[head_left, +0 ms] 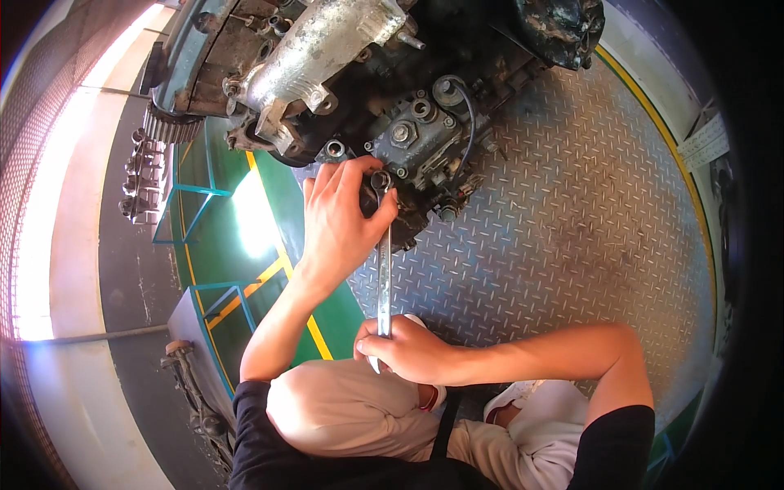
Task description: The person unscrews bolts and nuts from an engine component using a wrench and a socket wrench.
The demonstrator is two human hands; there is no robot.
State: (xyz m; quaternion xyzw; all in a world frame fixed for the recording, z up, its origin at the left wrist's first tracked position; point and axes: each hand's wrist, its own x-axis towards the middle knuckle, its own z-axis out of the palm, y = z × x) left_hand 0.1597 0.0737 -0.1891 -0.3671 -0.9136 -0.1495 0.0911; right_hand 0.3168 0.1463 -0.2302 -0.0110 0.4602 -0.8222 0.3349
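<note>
No text, label, brand, number or sign can be read here, as any marking on the wrench (385, 282), the engine (371, 98) or the pale strip (703, 144) near the right rim is too small or blurred to make out.

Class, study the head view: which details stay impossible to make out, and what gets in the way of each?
- Head view: what the curled fingertips of the left grip touch; the hand itself hides them.
- Head view: the stretch of wrench inside the right grip; the fingers cover it.
- Head view: the top of the engine; the upper edge cuts it off.
- Head view: part of the green floor; white glare washes it out.
</note>
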